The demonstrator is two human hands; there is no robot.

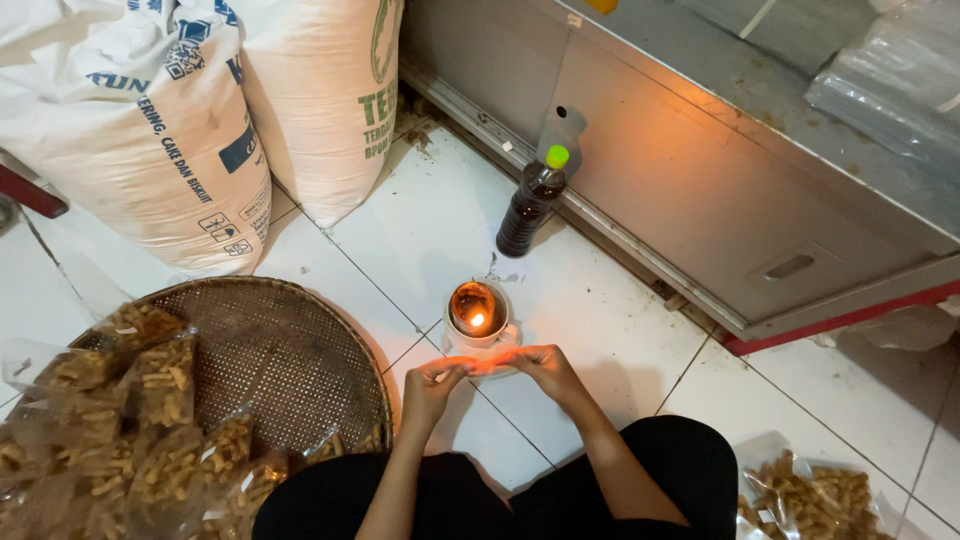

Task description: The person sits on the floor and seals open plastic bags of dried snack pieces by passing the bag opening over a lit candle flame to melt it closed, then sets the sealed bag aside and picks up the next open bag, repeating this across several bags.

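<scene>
Just before the lit oil lamp [477,311], my left hand [430,385] and right hand [545,368] pinch a clear plastic bag edge [480,366] taut between them.

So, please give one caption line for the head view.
Both hands stretch a plastic edge near a small flame lamp.

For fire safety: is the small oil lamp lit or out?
Lit: a flame glows in the oil lamp, near both hands.
</scene>
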